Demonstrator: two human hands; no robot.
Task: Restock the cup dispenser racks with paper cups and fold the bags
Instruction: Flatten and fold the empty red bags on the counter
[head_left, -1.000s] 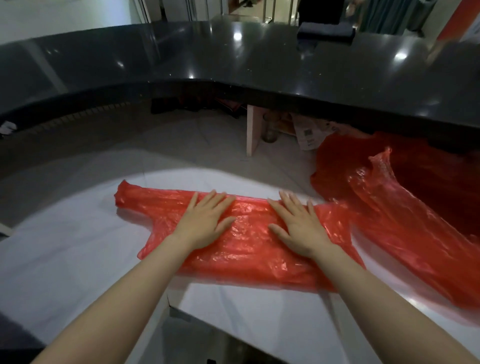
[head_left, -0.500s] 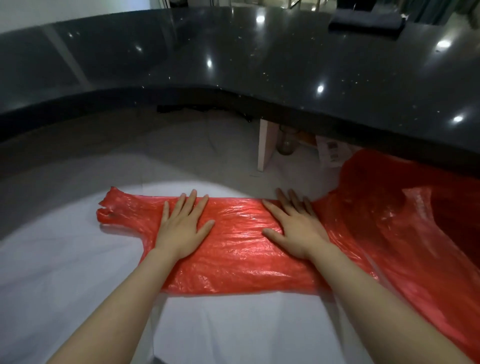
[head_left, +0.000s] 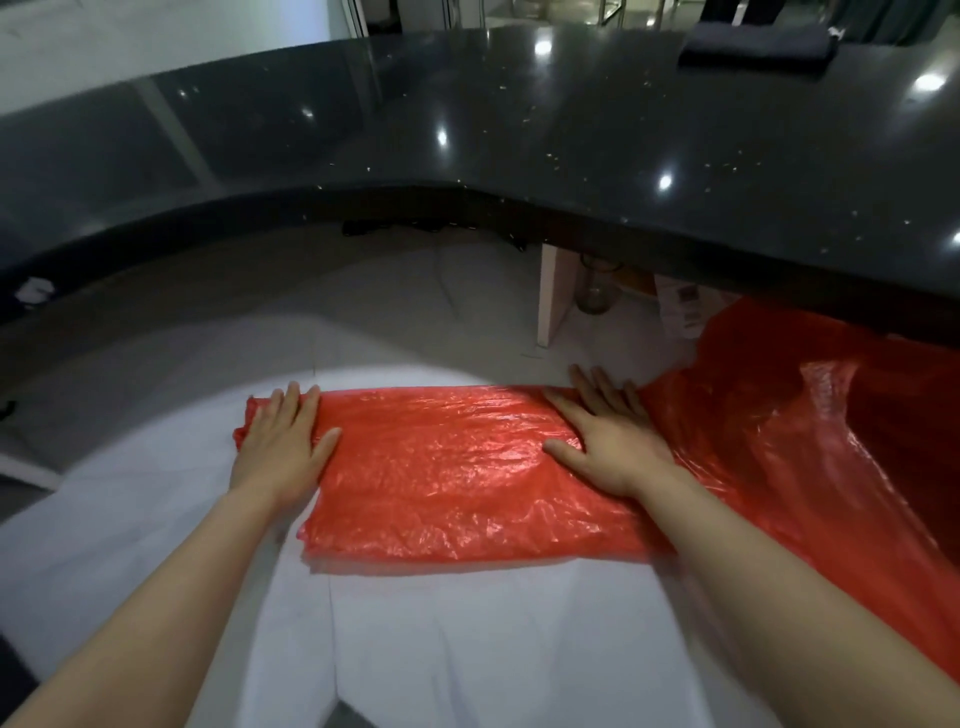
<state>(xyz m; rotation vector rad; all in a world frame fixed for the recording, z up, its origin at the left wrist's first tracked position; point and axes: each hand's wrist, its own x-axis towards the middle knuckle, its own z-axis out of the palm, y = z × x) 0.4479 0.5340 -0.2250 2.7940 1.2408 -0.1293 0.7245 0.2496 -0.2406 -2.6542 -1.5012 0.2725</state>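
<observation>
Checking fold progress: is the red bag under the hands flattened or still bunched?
Flattened: the red plastic bag lies as a smooth flat band on the white surface, left hand and right hand pressing it.

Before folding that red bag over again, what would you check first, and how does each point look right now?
1. Left hand flat on the folded red bag: ok.
2. Right hand flat on it: ok.
3. Bag smoothed flat: not ok, crinkles show near its front edge.
4. Bag fully on the white surface: ok.
5. Clear of the loose red bag at right: not ok, they meet under the right hand.
6. Air trapped inside: cannot tell.
</observation>
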